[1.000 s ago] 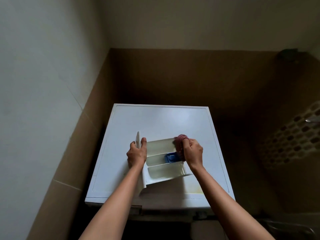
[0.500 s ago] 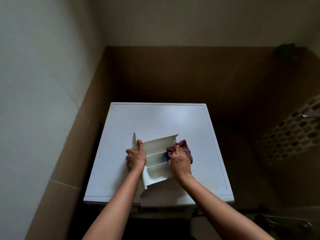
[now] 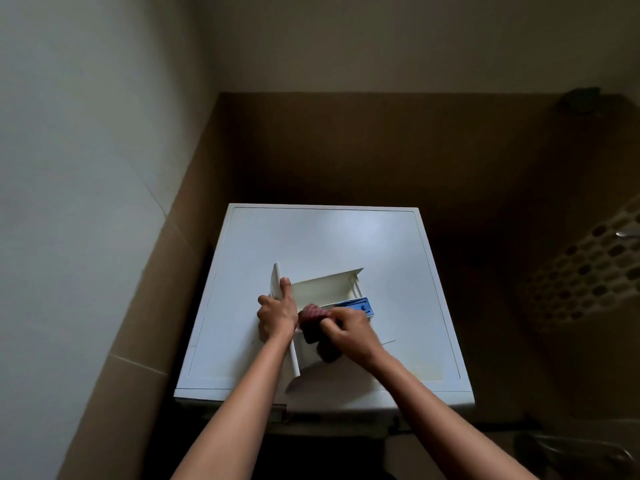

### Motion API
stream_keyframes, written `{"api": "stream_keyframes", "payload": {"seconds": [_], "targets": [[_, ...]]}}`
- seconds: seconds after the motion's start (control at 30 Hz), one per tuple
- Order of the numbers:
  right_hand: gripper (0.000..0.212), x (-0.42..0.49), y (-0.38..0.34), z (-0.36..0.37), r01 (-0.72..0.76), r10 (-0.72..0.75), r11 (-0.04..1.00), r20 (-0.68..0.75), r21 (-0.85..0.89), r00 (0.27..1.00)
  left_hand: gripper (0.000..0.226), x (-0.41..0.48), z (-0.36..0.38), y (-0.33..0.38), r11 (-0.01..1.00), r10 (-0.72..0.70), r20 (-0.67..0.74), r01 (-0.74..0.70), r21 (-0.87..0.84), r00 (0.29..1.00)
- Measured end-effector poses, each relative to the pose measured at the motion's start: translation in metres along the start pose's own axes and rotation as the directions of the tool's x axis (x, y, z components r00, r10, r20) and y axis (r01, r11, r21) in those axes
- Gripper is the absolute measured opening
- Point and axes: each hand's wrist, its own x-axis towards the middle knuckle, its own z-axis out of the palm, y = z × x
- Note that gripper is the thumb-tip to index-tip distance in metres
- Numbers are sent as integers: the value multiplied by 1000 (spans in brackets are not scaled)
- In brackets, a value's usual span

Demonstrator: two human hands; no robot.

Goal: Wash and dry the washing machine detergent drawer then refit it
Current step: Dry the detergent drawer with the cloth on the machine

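The white detergent drawer lies on top of the white washing machine, its front panel to the left and a blue insert at its right end. My left hand grips the drawer's front panel, thumb up along it. My right hand is closed on a dark red cloth and presses it into the near compartments, close beside my left hand. Much of the cloth and the near compartments is hidden under my right hand.
The machine stands in a corner with brown tiled walls behind and to the left. A perforated plastic basket sits at the right. A dark gap runs along the machine's right side.
My right hand has dragged the cloth from the drawer's right end leftward and nearer, uncovering the blue insert. My left hand keeps its hold on the front panel.
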Motion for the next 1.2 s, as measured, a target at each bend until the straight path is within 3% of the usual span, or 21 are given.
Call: {"api": "stream_keyframes", "payload": {"seconds": [0.07,0.17,0.23,0.3,0.37,0.5,0.57,0.63,0.87,0.97,1.07,1.2], "targets": [[29,-5,7,-21,-36,30,999,-165,-30,986,76,0,0,-1,1000,7,6,-7,5,1000],[30,-7,20,-33,-63,-126,861,-332,-505,935,76,0,0,-2,1000,6,7,-6,-4,1000],[23,-8,27,-19,-71,-149,675,-230,-734,962,75,-1,0,-2,1000,3,6,-3,-14,1000],[38,-12,31,3,-59,85,593,-11,-803,996,76,-1,1,-2,1000,6,6,-6,-16,1000],[54,-16,33,16,-31,277,598,170,-801,946,76,0,0,-3,1000,12,5,-11,-18,1000],[68,-5,26,9,55,356,596,325,-801,876,76,1,0,-3,1000,7,5,-7,-17,1000],[62,1,20,8,71,394,584,359,-808,846,75,1,0,-3,1000,6,3,-5,-22,1000],[47,4,16,13,51,369,603,335,-796,867,75,2,1,-3,1000,8,0,-8,-28,1000],[34,-1,-9,52,-34,275,794,309,-607,911,73,3,0,-1,999,19,-13,-20,-43,1000],[18,2,-10,49,-57,265,846,324,-531,908,73,5,-2,-2,999,29,-9,-29,-32,1000],[30,3,-11,36,-129,282,910,360,-394,889,73,5,-2,-2,999,35,-7,-35,-24,999],[45,-1,-10,22,-96,211,958,441,-269,872,73,6,-2,-2,999,46,-8,-47,-18,999]]}}
